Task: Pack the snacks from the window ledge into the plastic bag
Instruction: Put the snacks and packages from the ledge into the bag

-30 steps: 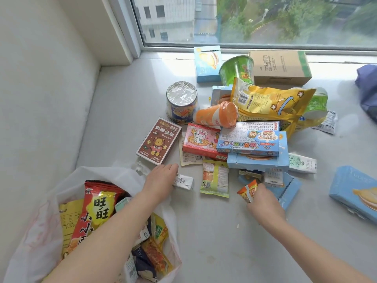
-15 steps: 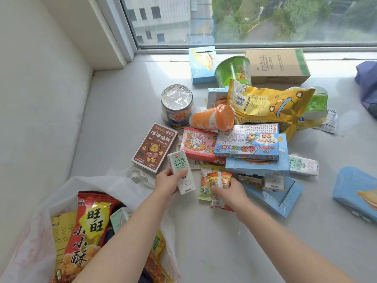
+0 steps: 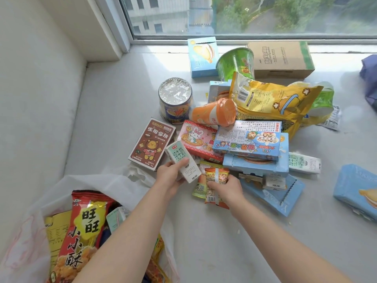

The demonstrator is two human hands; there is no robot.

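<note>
A white plastic bag [image 3: 126, 180] lies open at lower left on the window ledge [image 3: 114, 103], with a red snack packet [image 3: 85, 227] inside; the left hand [image 3: 169, 178] grips a small milk carton [image 3: 181, 160] just past the bag's rim; beside it, the right hand [image 3: 228, 188] holds an orange snack packet [image 3: 216, 176]; a heap of snacks [image 3: 251, 144] lies behind them, toward the window.

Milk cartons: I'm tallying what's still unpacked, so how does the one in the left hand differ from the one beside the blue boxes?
The held milk carton is gripped by the left hand, raised and tilted; the lying milk carton rests flat on the ledge, untouched. The held one sits left of the snack pile; the lying one right of it. Both are small white-and-green cartons.
</note>
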